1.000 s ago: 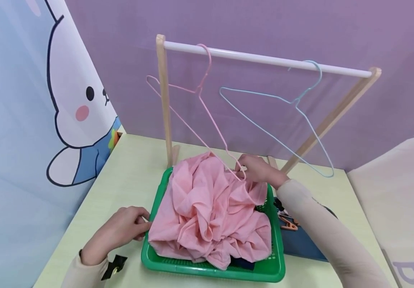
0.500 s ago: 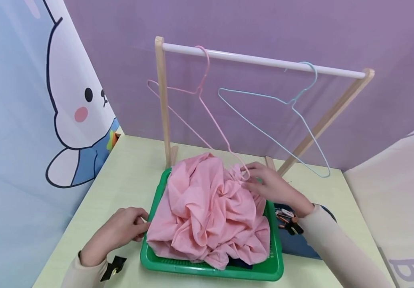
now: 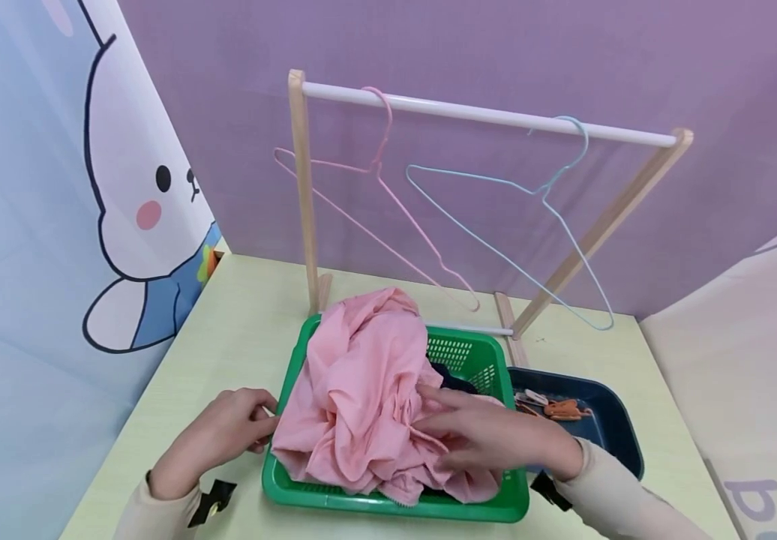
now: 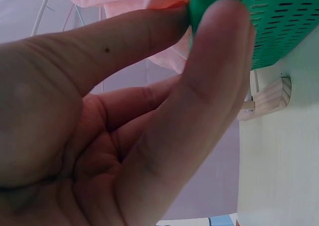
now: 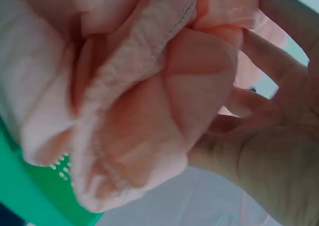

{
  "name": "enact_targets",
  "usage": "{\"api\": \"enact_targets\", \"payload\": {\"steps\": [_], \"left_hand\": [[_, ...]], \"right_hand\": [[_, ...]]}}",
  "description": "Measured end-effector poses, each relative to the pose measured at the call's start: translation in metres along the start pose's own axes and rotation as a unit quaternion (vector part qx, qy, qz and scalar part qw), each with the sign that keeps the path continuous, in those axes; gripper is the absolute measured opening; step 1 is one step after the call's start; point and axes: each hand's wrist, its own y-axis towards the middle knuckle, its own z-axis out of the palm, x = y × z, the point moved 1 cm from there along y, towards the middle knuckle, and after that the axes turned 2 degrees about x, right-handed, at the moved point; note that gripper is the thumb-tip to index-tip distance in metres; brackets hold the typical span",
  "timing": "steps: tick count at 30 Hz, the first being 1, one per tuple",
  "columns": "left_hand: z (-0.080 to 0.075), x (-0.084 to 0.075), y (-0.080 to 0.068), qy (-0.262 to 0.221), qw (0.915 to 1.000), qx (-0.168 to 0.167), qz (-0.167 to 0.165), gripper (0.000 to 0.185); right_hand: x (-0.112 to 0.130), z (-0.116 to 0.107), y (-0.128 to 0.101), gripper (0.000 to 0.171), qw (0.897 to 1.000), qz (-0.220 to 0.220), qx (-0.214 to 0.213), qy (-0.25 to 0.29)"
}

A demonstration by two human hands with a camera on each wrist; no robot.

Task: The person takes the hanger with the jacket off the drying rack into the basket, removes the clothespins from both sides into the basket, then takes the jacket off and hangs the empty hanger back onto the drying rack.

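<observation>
Purple wall [image 3: 496, 45] is seen behind everything, and a curtain printed with a cartoon rabbit [image 3: 139, 202] closes off the left side. A pale yellow table [image 3: 240, 322] is spread below, with bare surface left between the curtain and the basket and a narrower strip by the right edge.

A wooden drying rack [image 3: 304, 187] is stood at the back of the table, its white rail [image 3: 483, 114] held between two posts. Two wire hangers are hooked on the rail: a pink hanger [image 3: 375, 169] near the left post and a blue hanger [image 3: 544, 195] toward the right, with open space kept between them and beneath them.

A green basket [image 3: 469, 356] is set at the front middle of the table. Its left and middle parts are filled by a crumpled pink cloth [image 3: 361, 367], which spills over the left rim, while the back right corner is left uncovered and a bit of dark fabric [image 3: 452, 379] is shown there. A dark blue tray [image 3: 607, 420] is placed just beside the basket's right wall, and orange clips [image 3: 560, 409] are held in it.

The right hand [image 3: 490, 439] is laid on the cloth at the front right of the basket; in the right wrist view the fingers [image 5: 279, 51] are seen curled around a gathered fold of it. The left hand [image 3: 216, 435] is kept at the basket's left rim, which is pinched between thumb and fingers [image 4: 209, 86] in the left wrist view.
</observation>
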Motion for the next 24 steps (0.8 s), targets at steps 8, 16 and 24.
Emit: {"api": "enact_targets", "payload": {"steps": [8,16,24], "left_hand": [[0.000,-0.001,-0.001,0.000,1.0000,-0.006,0.006,0.012],[0.000,0.001,0.000,-0.003,0.9999,-0.007,0.008,0.012],[0.000,0.002,0.003,-0.003,0.9998,0.000,0.018,0.010]], "right_hand": [[-0.017,0.021,0.040,0.030,0.988,0.002,0.121,-0.095],[-0.024,0.009,0.043,0.041,0.988,0.004,0.141,-0.060],[-0.029,-0.047,0.012,0.035,0.998,-0.018,0.054,-0.001]]}}
